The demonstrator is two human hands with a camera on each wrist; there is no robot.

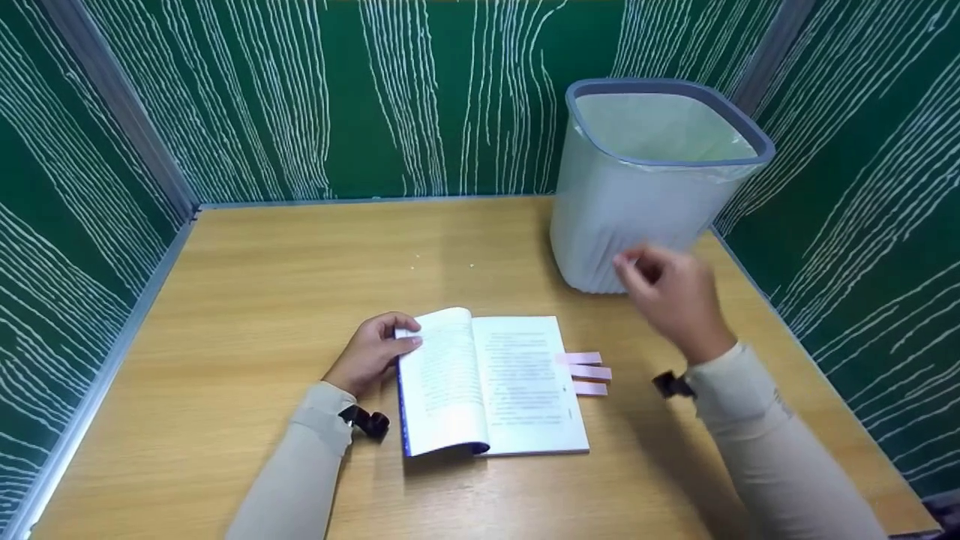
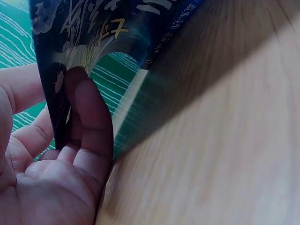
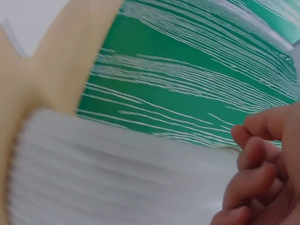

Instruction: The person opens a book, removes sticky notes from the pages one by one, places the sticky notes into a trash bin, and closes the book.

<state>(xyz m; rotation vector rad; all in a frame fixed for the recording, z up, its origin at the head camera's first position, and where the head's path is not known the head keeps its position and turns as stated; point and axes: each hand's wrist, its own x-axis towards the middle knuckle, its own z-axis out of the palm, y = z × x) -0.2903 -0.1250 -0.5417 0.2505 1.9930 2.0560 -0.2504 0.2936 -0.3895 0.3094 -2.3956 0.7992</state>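
Observation:
An open book [image 1: 525, 390] lies on the table, its left-hand pages and dark blue cover lifted and bowed. My left hand [image 1: 373, 349] grips the outer left edge of this part, thumb on the page side. In the left wrist view its fingers [image 2: 93, 117] curl round the dark, lettered cover [image 2: 101, 28]. Three pink sticky tabs [image 1: 590, 372] stick out from the book's right edge. My right hand [image 1: 671, 296], blurred, is raised in front of the bin [image 1: 637, 217]. Its fingers [image 3: 253, 183] are curled, thumb and forefinger together, and nothing shows between them.
The tall whitish bin with a grey rim [image 1: 750, 139] and a pale liner [image 1: 660, 124] stands at the table's back right. A few tiny white specks [image 1: 472, 265] lie on the wooden table [image 1: 300, 270]. Green, white-streaked panels [image 1: 442, 97] enclose the back and sides.

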